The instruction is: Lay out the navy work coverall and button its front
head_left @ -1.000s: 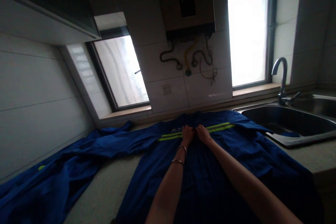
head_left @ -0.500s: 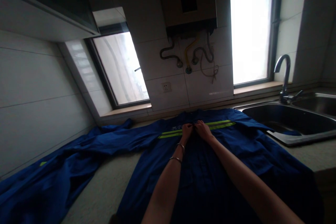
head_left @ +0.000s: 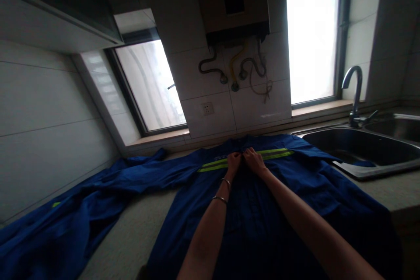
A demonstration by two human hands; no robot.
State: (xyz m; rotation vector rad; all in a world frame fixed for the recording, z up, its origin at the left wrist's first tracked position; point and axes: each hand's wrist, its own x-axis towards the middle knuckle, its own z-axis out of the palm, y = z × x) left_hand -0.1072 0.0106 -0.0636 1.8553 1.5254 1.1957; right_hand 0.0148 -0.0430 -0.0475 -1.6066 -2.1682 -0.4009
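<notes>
A dark blue work jacket (head_left: 278,201) with yellow-green reflective chest bands lies spread on the counter, its collar toward the wall. My left hand (head_left: 234,160), below a wrist with two bangles, pinches the jacket's front at chest height, beside the middle line. Close against it on the right, my right hand (head_left: 253,159) also has its fingers curled on the front placket. The fingertips nearly meet, and the small part between them is too dark to make out. One sleeve stretches left, and the other reaches the sink edge.
A steel sink (head_left: 361,146) with a curved faucet (head_left: 356,92) stands at the right. The pale counter (head_left: 141,223) shows between sleeve and body. A water heater (head_left: 234,4) with hoses hangs above a wall socket (head_left: 207,108). More blue cloth (head_left: 59,236) lies at the left.
The view has shifted very slightly. Both hands stay at the same place on the jacket front, with only a slight movement of the right hand's fingers.
</notes>
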